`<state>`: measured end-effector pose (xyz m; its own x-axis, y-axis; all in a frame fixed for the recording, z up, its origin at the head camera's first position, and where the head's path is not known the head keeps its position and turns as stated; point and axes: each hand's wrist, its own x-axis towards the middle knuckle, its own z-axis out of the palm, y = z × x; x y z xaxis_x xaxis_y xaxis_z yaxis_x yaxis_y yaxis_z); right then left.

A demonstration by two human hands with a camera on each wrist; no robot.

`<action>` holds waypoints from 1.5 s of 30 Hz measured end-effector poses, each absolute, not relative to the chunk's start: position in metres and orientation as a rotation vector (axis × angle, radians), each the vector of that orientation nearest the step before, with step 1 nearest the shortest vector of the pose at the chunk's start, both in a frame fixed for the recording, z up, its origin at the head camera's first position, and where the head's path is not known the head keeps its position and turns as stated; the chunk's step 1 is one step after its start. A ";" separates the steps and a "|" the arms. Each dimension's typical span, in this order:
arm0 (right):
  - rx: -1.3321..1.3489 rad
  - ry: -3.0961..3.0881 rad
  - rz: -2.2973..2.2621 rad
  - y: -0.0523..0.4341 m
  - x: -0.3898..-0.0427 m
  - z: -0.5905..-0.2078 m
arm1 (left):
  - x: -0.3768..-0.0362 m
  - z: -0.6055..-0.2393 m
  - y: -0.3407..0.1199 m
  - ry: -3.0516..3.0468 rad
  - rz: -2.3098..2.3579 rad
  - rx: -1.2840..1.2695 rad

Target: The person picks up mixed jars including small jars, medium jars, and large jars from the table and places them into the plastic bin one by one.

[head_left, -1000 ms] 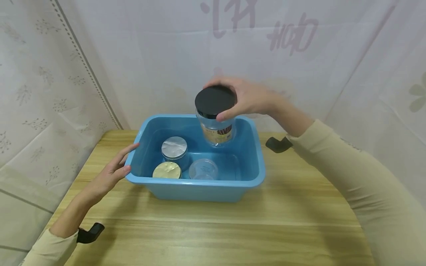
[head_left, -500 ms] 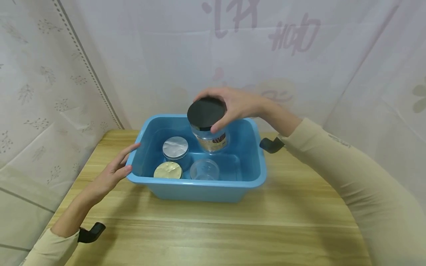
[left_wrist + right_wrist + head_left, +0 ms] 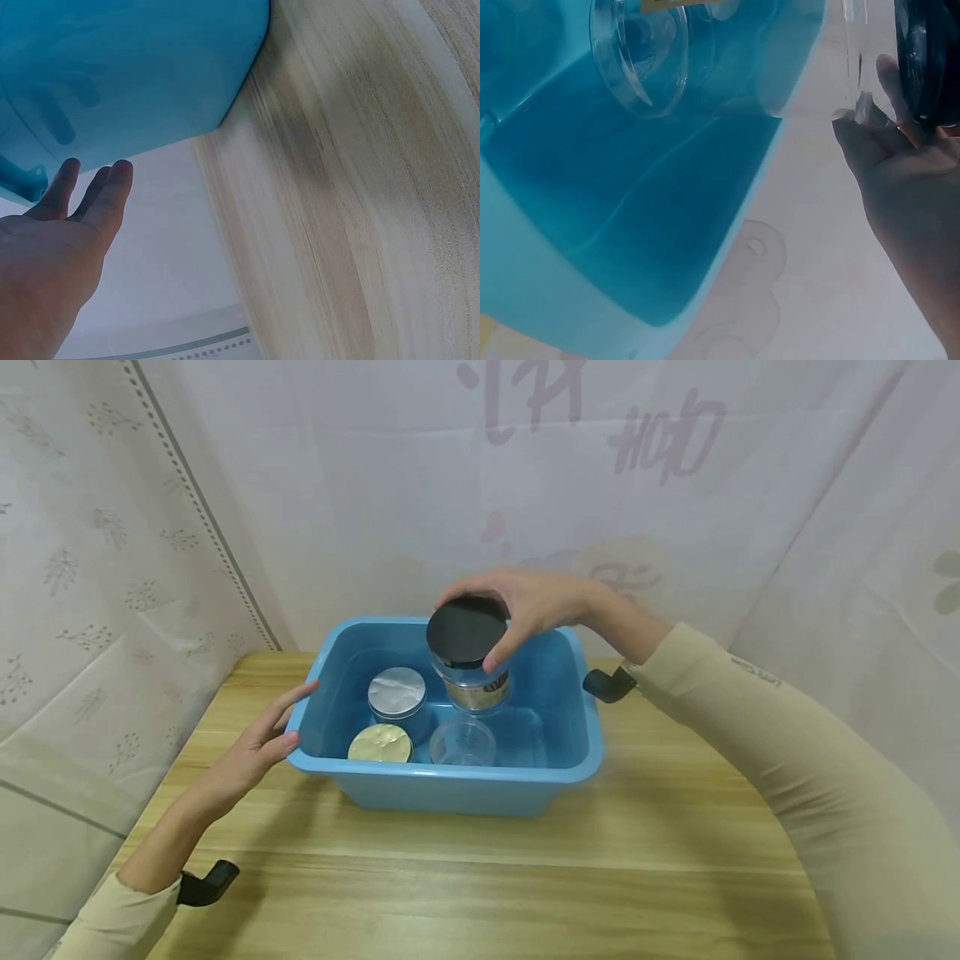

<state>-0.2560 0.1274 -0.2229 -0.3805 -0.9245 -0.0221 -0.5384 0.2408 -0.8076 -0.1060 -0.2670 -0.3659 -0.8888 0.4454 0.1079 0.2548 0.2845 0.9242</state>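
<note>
My right hand (image 3: 536, 602) grips a clear plastic jar (image 3: 480, 696) near its black lid (image 3: 467, 631), thumb in front and fingers behind. The jar tilts slightly, its base down inside a blue basin (image 3: 450, 792). In the right wrist view the jar's clear base (image 3: 641, 67) shows in front of the basin's inner wall. My left hand (image 3: 247, 756) rests with loosely extended fingers against the basin's left rim. The left wrist view shows those fingers (image 3: 109, 199) close against the outer wall. In the basin stand a silver-lidded container (image 3: 396, 691), a gold-lidded container (image 3: 380, 743) and a clear round tub (image 3: 462, 745).
The basin stands on a wooden table (image 3: 480, 893), near its back edge. Pale printed cloth (image 3: 360, 510) hangs behind and at both sides. A black wrist mount (image 3: 210, 883) projects from the left sleeve, another (image 3: 609, 685) from the right, close to the basin's right rim.
My right hand has carried the jar down and a little to the left, deeper into the basin. The left hand stays at the rim, and the other containers have not moved.
</note>
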 end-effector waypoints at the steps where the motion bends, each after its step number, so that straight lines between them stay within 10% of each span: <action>1: -1.335 2.014 -0.995 0.127 -0.257 -0.224 | -0.106 -0.366 -0.267 2.375 1.659 0.654; 45: -1.297 2.052 -0.678 0.107 -0.269 -0.242 | -0.108 -0.367 -0.266 2.359 1.656 0.656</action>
<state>-0.2689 0.1067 -0.2421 -0.3332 -0.9162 -0.2227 -0.6031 0.3887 -0.6966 -0.1075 -0.2659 -0.3667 -0.8851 0.4547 0.0995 0.2480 0.2798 0.9275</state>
